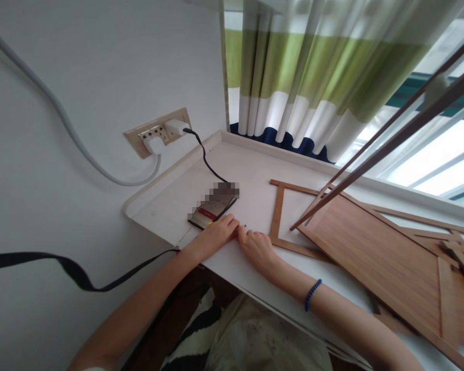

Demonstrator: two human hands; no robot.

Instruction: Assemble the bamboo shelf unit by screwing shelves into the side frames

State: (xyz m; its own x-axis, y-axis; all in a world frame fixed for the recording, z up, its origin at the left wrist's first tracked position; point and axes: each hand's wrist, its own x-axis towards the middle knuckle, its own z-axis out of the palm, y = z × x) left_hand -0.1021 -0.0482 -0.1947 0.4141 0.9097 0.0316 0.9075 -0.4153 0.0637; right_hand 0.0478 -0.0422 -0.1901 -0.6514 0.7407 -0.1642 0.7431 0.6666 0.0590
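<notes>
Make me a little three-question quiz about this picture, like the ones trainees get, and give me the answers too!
1. Multiple choice: what colour is the beaded bracelet? a) yellow b) blue c) red
2. True or false: the right hand is nearer than the left hand to the large wooden panel.
3. Count: how many white plugs are in the wall socket?

Key: 1. b; 2. true; 3. two

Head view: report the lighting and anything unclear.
In the head view, glare whitens the window at right; in the head view, the wall at left looks dim and grey; in the head view, blocky pixels hide part of the dark item; in the head view, whatever lies between the left hand and right hand is too small to tell.
</notes>
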